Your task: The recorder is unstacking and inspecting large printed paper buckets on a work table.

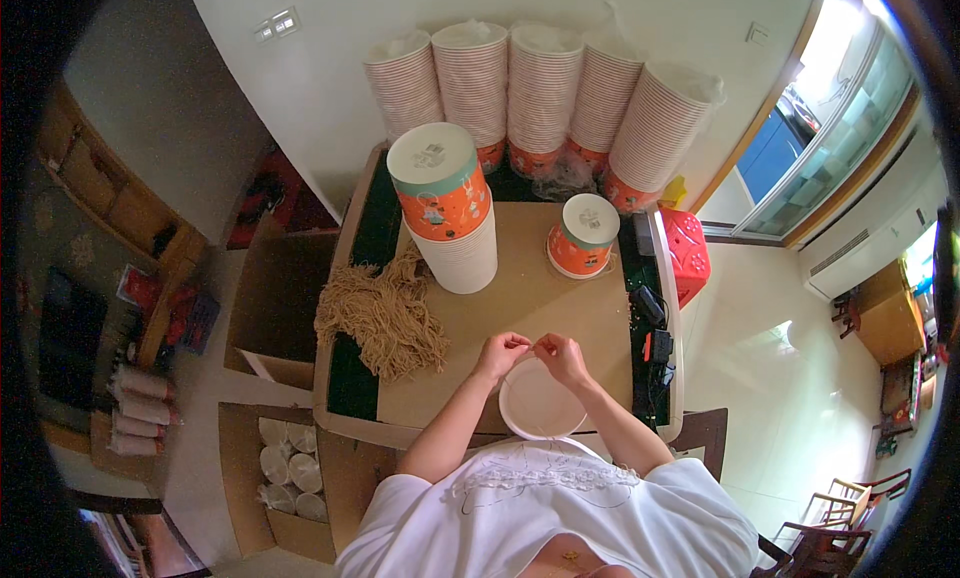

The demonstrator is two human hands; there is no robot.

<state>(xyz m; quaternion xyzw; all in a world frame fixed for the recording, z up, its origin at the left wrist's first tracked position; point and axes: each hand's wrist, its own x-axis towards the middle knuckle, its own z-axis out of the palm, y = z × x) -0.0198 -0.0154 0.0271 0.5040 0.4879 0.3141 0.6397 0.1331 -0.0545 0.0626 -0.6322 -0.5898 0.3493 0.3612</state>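
My left hand [503, 355] and my right hand [562, 359] meet close together at the far rim of a white paper bucket [541, 402], which stands mouth up near the table's front edge. Both are pinched closed, and whatever lies between the fingertips is too small to make out. Left of them lies a loose heap of tan twisted cords [385, 316]. Beyond it rises an upside-down stack of paper buckets [436, 193], the top one orange and green. A smaller orange bucket [582, 237] sits upside down at the right on a cardboard sheet [510, 308].
Several tall bagged bucket stacks [545, 88] line the table's back edge. Chargers and cables [655, 343] lie along the right side, beside a red stool [683, 256]. Open cardboard boxes [240, 483] stand on the floor at left, one holding wrapped white items [290, 468].
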